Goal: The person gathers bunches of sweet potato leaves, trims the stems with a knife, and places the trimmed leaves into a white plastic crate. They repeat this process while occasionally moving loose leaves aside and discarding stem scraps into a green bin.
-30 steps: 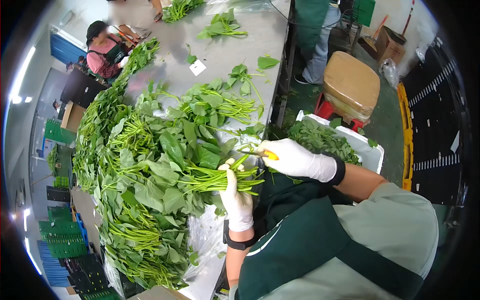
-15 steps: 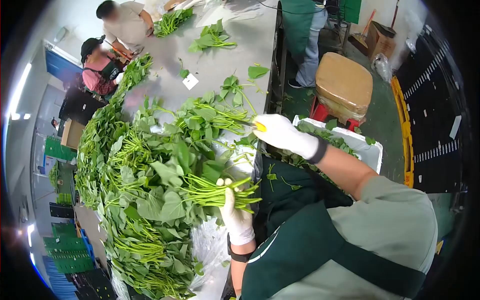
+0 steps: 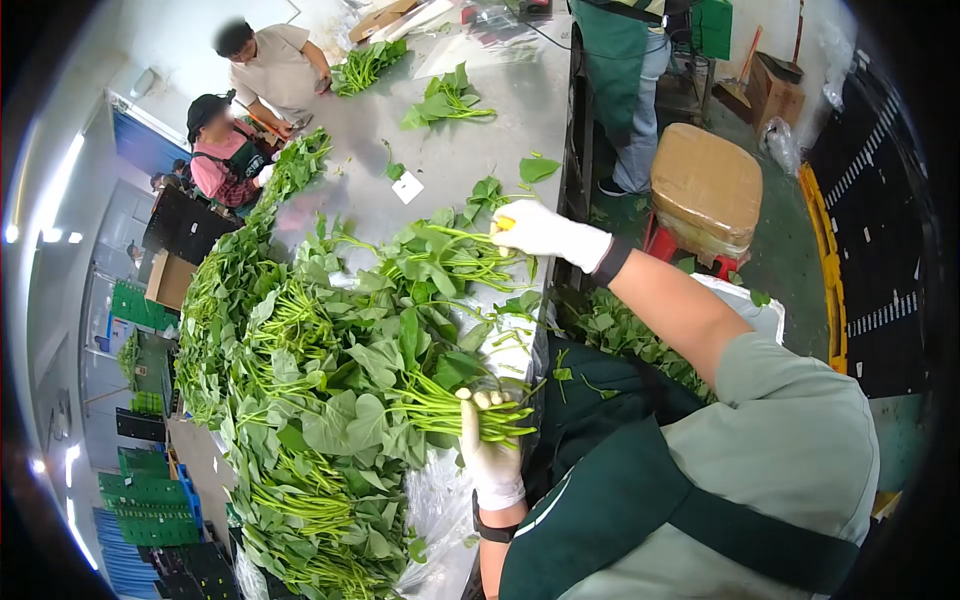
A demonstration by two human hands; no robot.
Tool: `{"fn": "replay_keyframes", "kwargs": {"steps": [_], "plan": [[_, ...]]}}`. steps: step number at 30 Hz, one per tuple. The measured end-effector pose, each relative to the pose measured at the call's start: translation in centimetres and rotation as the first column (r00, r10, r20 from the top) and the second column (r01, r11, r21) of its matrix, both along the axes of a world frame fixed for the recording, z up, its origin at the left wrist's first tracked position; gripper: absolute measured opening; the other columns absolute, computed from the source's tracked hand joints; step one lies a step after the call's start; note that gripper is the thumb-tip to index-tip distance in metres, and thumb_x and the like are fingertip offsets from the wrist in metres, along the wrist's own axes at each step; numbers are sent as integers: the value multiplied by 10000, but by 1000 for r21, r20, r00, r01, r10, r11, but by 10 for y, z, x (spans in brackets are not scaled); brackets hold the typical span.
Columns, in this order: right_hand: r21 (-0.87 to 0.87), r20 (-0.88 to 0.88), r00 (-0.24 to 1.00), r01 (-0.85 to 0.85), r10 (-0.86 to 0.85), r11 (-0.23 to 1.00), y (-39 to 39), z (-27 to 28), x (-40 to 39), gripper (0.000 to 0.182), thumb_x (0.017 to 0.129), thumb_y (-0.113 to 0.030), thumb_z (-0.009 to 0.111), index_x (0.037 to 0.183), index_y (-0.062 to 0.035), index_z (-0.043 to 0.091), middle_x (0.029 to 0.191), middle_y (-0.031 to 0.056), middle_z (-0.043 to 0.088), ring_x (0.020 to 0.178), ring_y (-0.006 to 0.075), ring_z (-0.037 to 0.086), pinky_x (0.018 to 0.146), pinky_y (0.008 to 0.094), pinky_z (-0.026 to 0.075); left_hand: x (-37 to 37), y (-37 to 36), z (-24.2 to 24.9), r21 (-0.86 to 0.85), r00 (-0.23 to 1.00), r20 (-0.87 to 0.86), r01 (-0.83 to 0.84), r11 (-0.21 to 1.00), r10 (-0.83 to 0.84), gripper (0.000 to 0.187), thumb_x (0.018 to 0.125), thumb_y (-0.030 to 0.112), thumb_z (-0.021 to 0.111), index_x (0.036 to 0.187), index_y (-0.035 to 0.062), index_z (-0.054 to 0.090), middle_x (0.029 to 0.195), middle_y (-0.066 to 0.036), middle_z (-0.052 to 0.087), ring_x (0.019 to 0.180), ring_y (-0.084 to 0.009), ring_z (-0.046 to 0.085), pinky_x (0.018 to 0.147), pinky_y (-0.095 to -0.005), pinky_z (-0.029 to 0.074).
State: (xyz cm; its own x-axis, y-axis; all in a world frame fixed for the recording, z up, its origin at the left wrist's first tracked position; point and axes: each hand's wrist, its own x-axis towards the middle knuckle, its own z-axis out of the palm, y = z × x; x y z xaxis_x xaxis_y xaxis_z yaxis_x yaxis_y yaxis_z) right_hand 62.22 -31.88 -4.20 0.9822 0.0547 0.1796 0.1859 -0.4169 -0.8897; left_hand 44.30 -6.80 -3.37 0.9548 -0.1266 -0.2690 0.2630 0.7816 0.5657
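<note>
Green leaves [image 3: 365, 420], white gloves [image 3: 552, 236], brown box [image 3: 706, 185]

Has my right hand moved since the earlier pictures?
Yes, the right hand has moved along the table, closer to the white card lying there.

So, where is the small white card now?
In the head view, the white card lies on the metal table, upper centre, beside a sprig, left of a loose leaf.

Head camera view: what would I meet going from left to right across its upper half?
Worker in a black hat, square white card, white-gloved right hand, wrapped tan package, yellow upright frame.
</note>
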Motion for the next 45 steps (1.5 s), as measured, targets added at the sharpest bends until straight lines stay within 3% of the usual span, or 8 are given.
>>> {"fn": "replay_keyframes", "kwargs": {"steps": [1,5,9,16,24,36,38,45], "plan": [[444,-208,962,-68,176,893,-3,8,-4,112,871,-156,596,853,-50,629,732,64,669,504,103,513,472,263,396,0,2,-6,-1,1000,-4,3,1000,-3,130,1001,235,505,1012,109,534,871,-21,517,853,-182,505,832,-364,457],[555,-89,984,-81,156,828,6,39,-36,157,878,-143,631,927,-1,588,752,62,660,477,42,446,434,188,347,7,7,-21,-44,998,46,49,998,-47,144,992,180,514,1111,100,499,856,-8,491,824,-163,495,842,-343,448],[558,-141,967,-99,212,824,24,56,-78,165,869,-155,646,968,-26,626,759,16,671,509,34,457,455,202,359,11,-2,-7,44,1000,-1,7,999,-7,123,996,248,522,963,130,533,853,23,524,799,-135,521,758,-310,458],[242,-9,944,-318,330,917,67,10,-122,235,812,-145,711,981,4,646,778,107,654,729,129,617,680,294,493,17,-10,-7,59,996,89,-25,998,20,395,955,90,555,1334,95,445,1260,-56,536,1048,-186,566,929,-375,469],[86,-50,955,-287,292,954,68,11,-140,260,813,-162,725,993,9,646,762,125,654,691,157,630,656,297,495,9,-9,-14,94,997,35,-71,993,68,313,900,9,614,1200,50,534,1103,-81,619,972,-189,612,891,-338,496],[358,-348,859,-249,376,900,67,-15,-148,235,848,-137,702,991,34,627,762,76,620,739,96,566,700,273,472,0,-17,-13,474,990,138,-62,879,-5,244,907,77,647,1135,35,572,1061,-53,612,947,-117,582,841,-259,474],[68,-112,943,-309,315,949,66,-21,-148,163,842,-85,681,950,29,638,798,68,630,719,118,563,683,267,470,1,-18,-14,499,986,167,-67,864,-20,212,899,71,656,1099,32,596,1057,-42,620,933,-113,585,832,-263,477],[73,70,969,-242,237,968,73,-16,-151,247,835,-143,717,968,40,619,779,111,587,706,170,560,683,306,474,4,-18,-13,703,968,252,-186,687,3,206,845,44,714,1033,30,633,1000,-29,645,884,-115,590,803,-262,475]]}}
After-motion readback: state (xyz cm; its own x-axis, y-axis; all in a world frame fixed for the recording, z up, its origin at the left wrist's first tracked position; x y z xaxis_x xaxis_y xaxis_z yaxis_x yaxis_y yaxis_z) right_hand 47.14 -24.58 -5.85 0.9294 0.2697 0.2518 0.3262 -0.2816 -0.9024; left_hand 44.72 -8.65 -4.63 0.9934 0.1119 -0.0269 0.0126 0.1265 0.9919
